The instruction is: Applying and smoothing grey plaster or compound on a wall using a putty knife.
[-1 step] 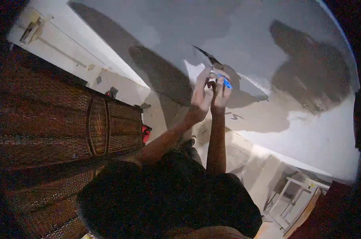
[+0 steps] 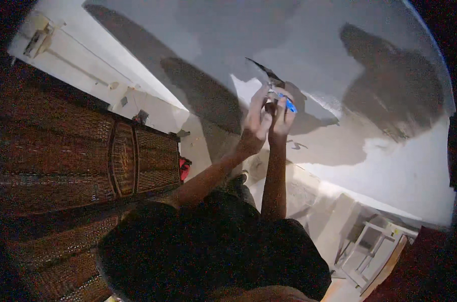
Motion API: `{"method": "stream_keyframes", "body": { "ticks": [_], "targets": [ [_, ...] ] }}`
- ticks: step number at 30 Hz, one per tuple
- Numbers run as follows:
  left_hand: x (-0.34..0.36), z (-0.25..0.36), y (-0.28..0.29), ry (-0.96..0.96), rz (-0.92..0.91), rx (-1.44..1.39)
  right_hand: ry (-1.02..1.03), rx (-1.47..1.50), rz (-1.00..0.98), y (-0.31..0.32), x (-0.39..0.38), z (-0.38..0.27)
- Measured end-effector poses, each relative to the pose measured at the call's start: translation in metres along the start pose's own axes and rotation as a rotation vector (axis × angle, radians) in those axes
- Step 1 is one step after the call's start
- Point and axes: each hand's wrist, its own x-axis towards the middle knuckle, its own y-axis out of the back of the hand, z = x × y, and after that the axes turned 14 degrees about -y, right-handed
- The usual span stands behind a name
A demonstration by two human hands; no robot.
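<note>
My two hands meet close together in front of a pale wall (image 2: pixel 410 176). Bent inward, the fingers of my left hand (image 2: pixel 255 121) are closed near a small pale, shiny bit (image 2: pixel 271 94) whose kind I cannot make out. Beside it my right hand (image 2: pixel 281 118) grips a small bright blue object (image 2: pixel 290 104), partly covered by the fingers. A thin dark pointed strip (image 2: pixel 263 69) reaches up and left from the fingertips; whether it is held or is a shadow, I cannot tell.
To the left stands a large brown woven-patterned panel (image 2: pixel 62 151) of furniture. A red item (image 2: pixel 185 168) lies by its end. At the lower right is a pale stool-like frame (image 2: pixel 367 246). A fixture (image 2: pixel 38 40) sits on the upper left wall, and broad shadows cross the pale wall.
The blue object and the fingertips have shifted slightly right and down. The dark strip has moved slightly right. My forearms have hardly moved.
</note>
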Motion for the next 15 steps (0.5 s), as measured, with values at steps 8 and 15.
{"method": "stream_keyframes", "body": {
  "ticks": [8, 15],
  "targets": [
    [-0.011, 0.006, -0.093, -0.237, -0.185, 0.023, -0.183, 0.159, 0.302, 0.08, -0.031, -0.051],
    [-0.04, 0.03, -0.196, -0.199, -0.34, -0.148, -0.055, 0.048, 0.587, 0.164, -0.065, -0.093]
  ]
}}
